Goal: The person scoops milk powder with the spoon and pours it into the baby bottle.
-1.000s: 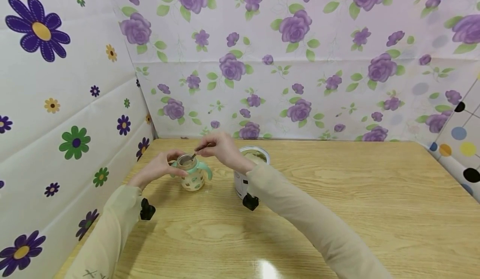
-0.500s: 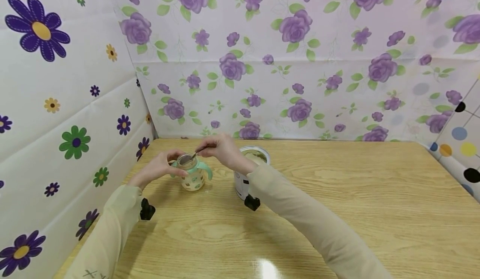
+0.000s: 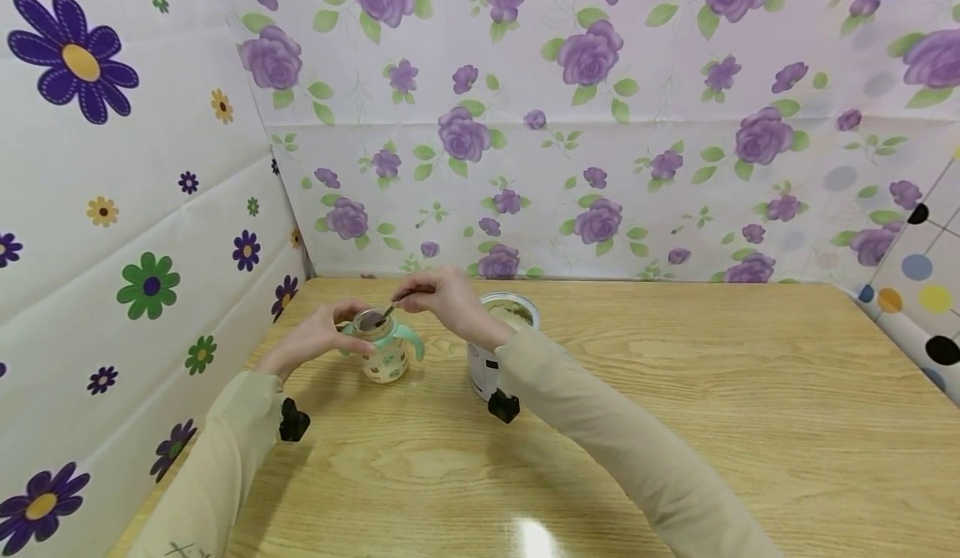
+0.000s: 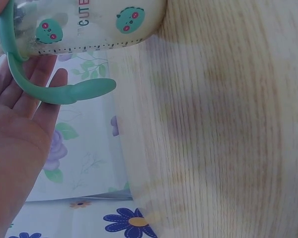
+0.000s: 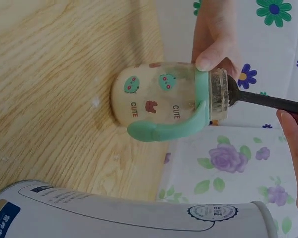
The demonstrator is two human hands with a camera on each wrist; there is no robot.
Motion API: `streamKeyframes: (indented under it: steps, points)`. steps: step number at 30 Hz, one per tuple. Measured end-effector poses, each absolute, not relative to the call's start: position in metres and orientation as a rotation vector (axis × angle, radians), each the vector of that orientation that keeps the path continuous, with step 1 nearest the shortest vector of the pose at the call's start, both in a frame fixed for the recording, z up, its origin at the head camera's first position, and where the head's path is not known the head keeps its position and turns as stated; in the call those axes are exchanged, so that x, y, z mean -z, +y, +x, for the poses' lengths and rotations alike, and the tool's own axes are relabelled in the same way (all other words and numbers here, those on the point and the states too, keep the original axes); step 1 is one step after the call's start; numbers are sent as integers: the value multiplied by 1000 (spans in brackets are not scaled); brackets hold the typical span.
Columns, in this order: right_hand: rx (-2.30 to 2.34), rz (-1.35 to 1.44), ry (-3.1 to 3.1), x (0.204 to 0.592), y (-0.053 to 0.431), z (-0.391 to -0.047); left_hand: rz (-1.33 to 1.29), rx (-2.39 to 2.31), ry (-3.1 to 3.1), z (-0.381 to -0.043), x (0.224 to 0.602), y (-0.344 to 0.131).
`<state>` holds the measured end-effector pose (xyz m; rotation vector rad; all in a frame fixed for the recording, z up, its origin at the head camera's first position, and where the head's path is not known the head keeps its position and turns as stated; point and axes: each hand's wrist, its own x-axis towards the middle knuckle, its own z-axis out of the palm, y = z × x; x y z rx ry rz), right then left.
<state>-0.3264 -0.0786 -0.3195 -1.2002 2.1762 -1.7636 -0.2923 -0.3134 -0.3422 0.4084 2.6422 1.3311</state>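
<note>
A clear baby bottle [image 3: 386, 365] with a mint-green collar and handles stands uncapped on the table. Cream-coloured contents show through its wall, which carries printed faces. My left hand [image 3: 324, 337] grips it round the neck, thumb in front; in the left wrist view, a green handle [image 4: 69, 94] curves past the fingers. Between thumb and fingers, my right hand [image 3: 450, 304] pinches a dark spoon [image 5: 265, 99]. Its head lies at the bottle's mouth [image 5: 219, 96], partly hidden by the rim in the right wrist view.
Right of the bottle, under my right wrist, stands a tall white can [image 3: 482, 372], uncovered, with pale contents near its top. Small white specks [image 5: 96, 100] lie on the wooden table [image 3: 420, 475]. Flowered sheets [image 3: 525, 166] line the back and left sides.
The spoon's head has shifted slightly downward at the bottle's mouth, its handle tilting a little. The left hand, bottle and can have stayed in place.
</note>
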Motion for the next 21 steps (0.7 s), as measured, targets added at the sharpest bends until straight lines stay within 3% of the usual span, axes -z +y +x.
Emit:
streamKeyframes:
  steps: [11,21]
  points:
    - [1830,-1162,2133,297,-72,-303,421,-1347,2655,-311,367,-330]
    - [2080,-1006,1952,301,-75,-313,435,-1321,2655,-312,365,-328]
